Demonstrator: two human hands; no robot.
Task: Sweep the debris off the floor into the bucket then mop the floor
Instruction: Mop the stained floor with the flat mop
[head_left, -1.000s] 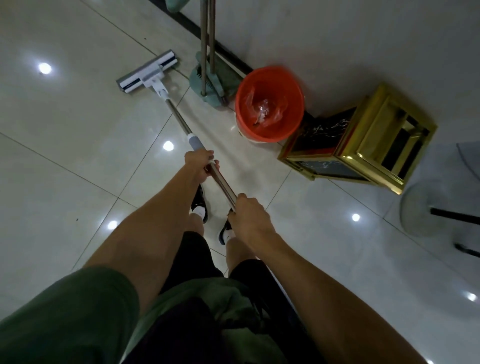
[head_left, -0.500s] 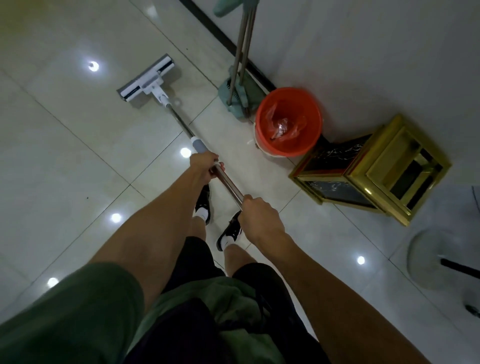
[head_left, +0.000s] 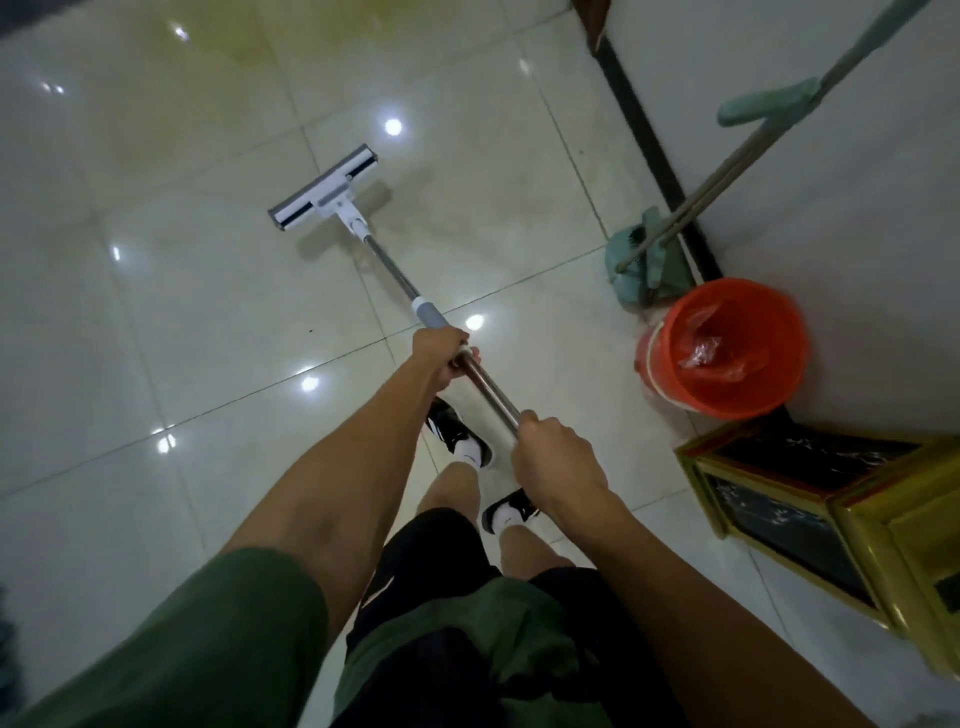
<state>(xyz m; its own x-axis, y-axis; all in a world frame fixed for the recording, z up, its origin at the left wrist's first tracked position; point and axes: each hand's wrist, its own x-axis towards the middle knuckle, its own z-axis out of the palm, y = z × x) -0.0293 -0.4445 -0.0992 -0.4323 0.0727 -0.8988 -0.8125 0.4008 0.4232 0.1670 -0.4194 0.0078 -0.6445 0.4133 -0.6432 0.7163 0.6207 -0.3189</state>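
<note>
Two hands — left hand (head_left: 441, 353), right hand (head_left: 556, 462) — each curled round one mop (head_left: 389, 265); one bucket (head_left: 727, 348).

The glossy tiled floor (head_left: 182, 312) is carrying the flat mop head (head_left: 322, 188) far left, the orange bucket (head_left: 727, 348) right, beside a gold stand (head_left: 841, 519).

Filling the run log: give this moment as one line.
phase: mopping | left hand and right hand: holding steel-handled flat white mop | mop head: on floor | orange plastic bucket: right, by wall
</note>
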